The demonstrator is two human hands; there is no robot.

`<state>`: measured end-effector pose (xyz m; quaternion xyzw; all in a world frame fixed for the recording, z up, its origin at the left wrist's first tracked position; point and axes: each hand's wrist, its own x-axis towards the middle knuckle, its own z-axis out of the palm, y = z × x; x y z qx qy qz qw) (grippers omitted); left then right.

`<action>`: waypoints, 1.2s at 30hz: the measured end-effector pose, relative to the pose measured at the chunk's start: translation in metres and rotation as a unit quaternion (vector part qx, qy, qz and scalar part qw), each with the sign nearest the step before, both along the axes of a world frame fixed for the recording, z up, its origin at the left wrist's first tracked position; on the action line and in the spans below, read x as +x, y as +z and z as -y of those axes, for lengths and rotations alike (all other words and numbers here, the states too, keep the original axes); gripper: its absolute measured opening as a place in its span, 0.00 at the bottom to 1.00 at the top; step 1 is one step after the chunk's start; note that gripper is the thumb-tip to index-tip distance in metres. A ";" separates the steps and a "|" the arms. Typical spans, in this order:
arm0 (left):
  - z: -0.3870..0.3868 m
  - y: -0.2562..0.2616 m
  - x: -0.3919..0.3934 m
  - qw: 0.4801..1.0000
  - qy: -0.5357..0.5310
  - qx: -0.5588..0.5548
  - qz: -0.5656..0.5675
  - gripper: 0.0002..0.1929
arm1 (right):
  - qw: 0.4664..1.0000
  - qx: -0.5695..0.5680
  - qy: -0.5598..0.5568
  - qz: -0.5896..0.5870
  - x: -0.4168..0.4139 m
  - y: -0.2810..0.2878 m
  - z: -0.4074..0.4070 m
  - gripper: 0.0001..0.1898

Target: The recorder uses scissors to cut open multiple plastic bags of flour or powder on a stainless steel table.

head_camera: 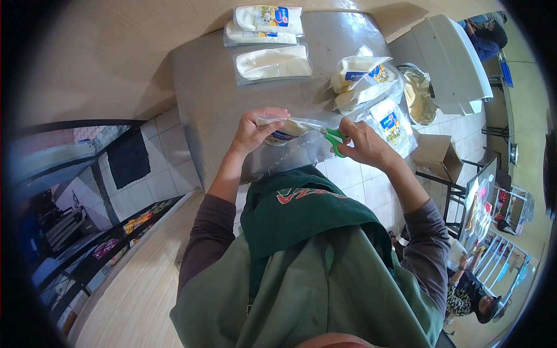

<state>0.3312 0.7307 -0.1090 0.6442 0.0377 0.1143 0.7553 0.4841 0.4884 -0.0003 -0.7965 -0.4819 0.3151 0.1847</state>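
My left hand (261, 129) grips the left end of a clear plastic pack (287, 130) with pale contents and a printed label, just above the metal table's near edge. Green-handled scissors (334, 140) are held in my right hand (363, 142), with their blades pointing left at the pack's upper edge. Whether the blades are parted cannot be made out. Beyond my hands, a similar pack (273, 63) lies flat, and behind it two labelled packs (269, 21) overlap. Several more plastic packs (365, 78) are piled to the right, one with its label (391, 124) facing up.
The metal table (204, 82) has a wall behind it. At its right stand a pale machine housing (444, 61) and a shiny metal bowl (420, 93) with pale contents. An open cardboard box (437, 157) is farther right. Other people are at the right edge.
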 end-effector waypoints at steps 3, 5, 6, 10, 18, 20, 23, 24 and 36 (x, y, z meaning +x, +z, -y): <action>0.003 -0.006 -0.004 0.998 0.046 0.030 0.005 0.09 | 0.999 0.018 0.030 0.007 0.002 0.000 -0.001 0.18; 0.005 -0.007 -0.004 0.998 0.057 0.004 -0.012 0.09 | 0.996 0.024 0.069 0.050 0.003 0.009 -0.007 0.19; 0.004 -0.007 -0.005 0.998 0.058 0.005 -0.013 0.09 | 0.996 0.024 0.069 0.049 0.004 0.010 -0.009 0.19; 0.005 -0.008 -0.007 0.997 0.080 0.010 -0.004 0.07 | 0.996 -0.016 0.084 0.035 0.008 0.015 -0.015 0.18; 0.007 -0.007 -0.009 0.994 0.107 0.001 -0.002 0.07 | 0.996 -0.036 0.082 -0.011 0.008 0.012 -0.020 0.17; 0.007 -0.007 -0.010 0.995 0.102 -0.001 -0.002 0.07 | 0.995 0.004 0.099 -0.008 0.005 0.015 -0.026 0.16; 0.008 -0.003 -0.012 0.995 0.102 -0.018 -0.014 0.07 | 0.995 0.006 0.101 0.021 0.006 0.014 -0.024 0.13; 0.008 -0.003 -0.013 0.995 0.102 -0.017 -0.014 0.07 | 0.995 0.006 0.101 0.021 0.007 0.013 -0.024 0.13; 0.006 -0.002 -0.009 0.993 0.088 -0.058 -0.048 0.06 | 0.989 0.015 0.140 0.044 0.015 0.021 -0.037 0.16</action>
